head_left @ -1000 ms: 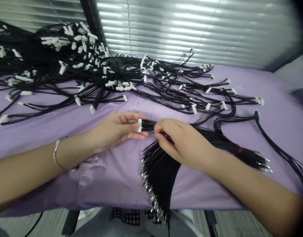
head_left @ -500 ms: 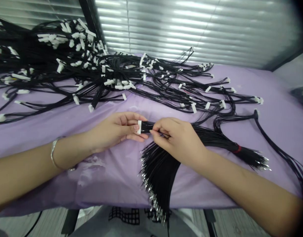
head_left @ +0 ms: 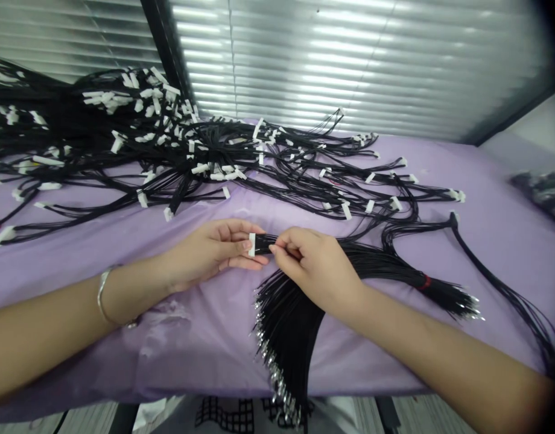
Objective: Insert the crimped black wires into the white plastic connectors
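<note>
My left hand (head_left: 216, 248) pinches a small white connector (head_left: 251, 244) between thumb and fingers, just above the purple table cover (head_left: 123, 337). Black wires run from that connector to the right. My right hand (head_left: 314, 265) is closed in a pinch on a thin black wire right at the connector's wire side. Under my right hand lies a bundle of black wires (head_left: 291, 319) with metal terminal tips fanning toward the table's front edge. A red band (head_left: 423, 282) ties that bundle at the right.
A big pile of finished black harnesses with white connectors (head_left: 137, 138) covers the table's back left and middle. More harnesses (head_left: 372, 181) trail to the right. Closed window blinds (head_left: 350, 60) stand behind. A dark object (head_left: 542, 190) sits at the far right.
My right hand's pinch has moved slightly left, closer to the white connector. My view has tipped a little, shifting everything lower in the picture. The left hand keeps its hold.
</note>
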`<state>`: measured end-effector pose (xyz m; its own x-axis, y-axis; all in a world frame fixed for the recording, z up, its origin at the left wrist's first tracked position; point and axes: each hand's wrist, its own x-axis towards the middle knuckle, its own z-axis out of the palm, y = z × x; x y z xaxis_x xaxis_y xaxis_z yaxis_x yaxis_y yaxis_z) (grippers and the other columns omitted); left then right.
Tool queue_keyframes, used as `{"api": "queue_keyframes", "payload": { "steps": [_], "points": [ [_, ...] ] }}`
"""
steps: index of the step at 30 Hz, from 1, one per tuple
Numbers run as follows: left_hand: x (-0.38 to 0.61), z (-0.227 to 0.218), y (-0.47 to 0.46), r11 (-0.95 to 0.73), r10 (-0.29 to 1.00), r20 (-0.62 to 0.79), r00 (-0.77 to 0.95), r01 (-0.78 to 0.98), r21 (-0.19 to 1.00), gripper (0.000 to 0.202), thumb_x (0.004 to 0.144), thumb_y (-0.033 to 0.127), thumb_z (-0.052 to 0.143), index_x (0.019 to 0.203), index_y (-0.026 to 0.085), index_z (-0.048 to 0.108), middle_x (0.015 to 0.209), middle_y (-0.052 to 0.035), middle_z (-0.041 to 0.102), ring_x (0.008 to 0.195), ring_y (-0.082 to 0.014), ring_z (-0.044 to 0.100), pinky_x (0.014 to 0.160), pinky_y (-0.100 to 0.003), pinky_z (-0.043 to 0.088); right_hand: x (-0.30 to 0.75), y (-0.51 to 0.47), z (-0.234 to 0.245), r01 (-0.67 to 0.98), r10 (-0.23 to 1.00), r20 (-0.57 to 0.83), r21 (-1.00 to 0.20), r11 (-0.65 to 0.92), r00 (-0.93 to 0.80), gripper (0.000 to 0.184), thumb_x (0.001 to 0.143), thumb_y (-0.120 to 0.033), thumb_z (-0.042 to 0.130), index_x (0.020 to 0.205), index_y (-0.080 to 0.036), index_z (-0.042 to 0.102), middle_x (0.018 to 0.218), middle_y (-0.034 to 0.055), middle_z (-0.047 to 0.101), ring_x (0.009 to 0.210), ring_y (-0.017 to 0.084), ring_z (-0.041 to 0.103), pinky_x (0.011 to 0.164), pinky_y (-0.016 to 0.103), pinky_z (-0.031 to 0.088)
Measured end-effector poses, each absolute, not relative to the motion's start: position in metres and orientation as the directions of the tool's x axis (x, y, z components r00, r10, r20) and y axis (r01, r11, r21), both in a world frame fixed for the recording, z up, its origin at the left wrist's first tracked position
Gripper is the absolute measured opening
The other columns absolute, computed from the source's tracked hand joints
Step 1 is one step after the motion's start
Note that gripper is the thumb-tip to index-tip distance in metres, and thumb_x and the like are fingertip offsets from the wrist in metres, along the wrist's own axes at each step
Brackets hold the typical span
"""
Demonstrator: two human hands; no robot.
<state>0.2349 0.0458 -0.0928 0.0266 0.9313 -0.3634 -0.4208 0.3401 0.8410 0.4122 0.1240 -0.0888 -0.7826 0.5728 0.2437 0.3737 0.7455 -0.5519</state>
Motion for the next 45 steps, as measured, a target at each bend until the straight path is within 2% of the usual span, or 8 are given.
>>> {"api": "queue_keyframes", "payload": {
  "steps": [10, 19, 25, 32, 36, 40, 42, 45],
  "points": [
    [0.232, -0.094, 0.047, 0.335, 0.933, -0.359, 0.025, -0.421, 0.843, 0.018, 0.081, 0.006, 0.060, 0.098, 0.012, 0.063, 0.088, -0.0063, 0.071, 0.079, -0.0182, 0.071, 0.075, -0.025, 0.058, 0.410, 0.125, -0.093, 0.345, 0.594, 0.254, -0.617, 0.707, -0.763, 0.013, 0.081, -0.017, 0.055, 0.069, -0.016, 0.053, 0.060, -0.0039, 0.050, 0.052, 0.007, 0.040, 0.053, 0.021, 0.030],
    [0.234, -0.091, 0.049, 0.347, 0.923, -0.386, -0.002, -0.433, 0.832, 0.020, 0.082, 0.002, 0.055, 0.098, 0.011, 0.063, 0.085, -0.0068, 0.071, 0.077, -0.0180, 0.071, 0.075, -0.025, 0.058, 0.410, 0.126, -0.097, 0.304, 0.568, 0.309, -0.604, 0.737, -0.763, 0.012, 0.082, -0.019, 0.055, 0.070, -0.015, 0.055, 0.059, -0.0036, 0.050, 0.053, 0.007, 0.041, 0.054, 0.021, 0.031],
    [0.235, -0.094, 0.046, 0.335, 0.933, -0.358, 0.021, -0.408, 0.849, 0.018, 0.081, 0.004, 0.058, 0.097, 0.011, 0.064, 0.086, -0.0054, 0.070, 0.078, -0.0163, 0.070, 0.076, -0.027, 0.058, 0.407, 0.124, -0.098, 0.289, 0.532, 0.292, -0.589, 0.755, -0.795, 0.011, 0.081, -0.016, 0.056, 0.071, -0.015, 0.057, 0.064, -0.0016, 0.055, 0.059, 0.009, 0.047, 0.057, 0.021, 0.033],
    [0.231, -0.101, 0.049, 0.335, 0.936, -0.350, 0.021, -0.354, 0.874, 0.019, 0.080, 0.011, 0.064, 0.098, 0.017, 0.067, 0.093, -0.0053, 0.072, 0.081, -0.0173, 0.070, 0.078, -0.026, 0.058, 0.406, 0.127, -0.099, 0.285, 0.503, 0.279, -0.563, 0.776, -0.818, 0.012, 0.086, -0.023, 0.053, 0.077, -0.015, 0.057, 0.069, -0.0008, 0.057, 0.065, 0.010, 0.050, 0.064, 0.023, 0.037],
    [0.232, -0.096, 0.051, 0.346, 0.931, -0.365, 0.012, -0.349, 0.871, 0.018, 0.081, 0.010, 0.063, 0.098, 0.016, 0.067, 0.095, -0.0076, 0.072, 0.085, -0.0190, 0.070, 0.080, -0.027, 0.057, 0.405, 0.127, -0.091, 0.307, 0.492, 0.220, -0.555, 0.773, -0.842, 0.013, 0.087, -0.025, 0.052, 0.080, -0.015, 0.056, 0.072, -0.0005, 0.058, 0.065, 0.011, 0.050, 0.063, 0.023, 0.038],
    [0.233, -0.092, 0.049, 0.304, 0.935, -0.352, -0.043, -0.415, 0.857, 0.016, 0.080, 0.008, 0.063, 0.094, 0.014, 0.067, 0.096, -0.0074, 0.071, 0.092, -0.0208, 0.068, 0.088, -0.030, 0.054, 0.419, 0.136, -0.064, 0.315, 0.414, 0.191, -0.401, 0.860, -0.890, 0.019, 0.090, -0.028, 0.047, 0.093, -0.012, 0.059, 0.089, 0.0069, 0.060, 0.083, 0.015, 0.054, 0.077, 0.028, 0.043],
    [0.231, -0.093, 0.048, 0.264, 0.947, -0.317, -0.044, -0.454, 0.851, 0.015, 0.079, 0.008, 0.064, 0.092, 0.014, 0.067, 0.098, -0.0069, 0.071, 0.098, -0.0226, 0.066, 0.095, -0.033, 0.050, 0.436, 0.149, -0.048, 0.391, 0.434, 0.141, -0.257, 0.884, -0.890, 0.020, 0.088, -0.014, 0.044, 0.098, -0.012, 0.061, 0.100, 0.0105, 0.058, 0.091, 0.018, 0.055, 0.083, 0.031, 0.043],
    [0.228, -0.097, 0.046, 0.196, 0.979, -0.201, 0.041, -0.485, 0.853, 0.024, 0.079, 0.009, 0.064, 0.102, 0.015, 0.066, 0.113, -0.0092, 0.066, 0.113, -0.0260, 0.058, 0.102, -0.039, 0.044, 0.463, 0.176, -0.033, 0.447, 0.451, 0.011, -0.119, 0.887, -0.893, 0.043, 0.074, 0.006, 0.038, 0.102, -0.014, 0.064, 0.106, 0.0114, 0.058, 0.096, 0.021, 0.055, 0.086, 0.036, 0.043]
  ]
}}
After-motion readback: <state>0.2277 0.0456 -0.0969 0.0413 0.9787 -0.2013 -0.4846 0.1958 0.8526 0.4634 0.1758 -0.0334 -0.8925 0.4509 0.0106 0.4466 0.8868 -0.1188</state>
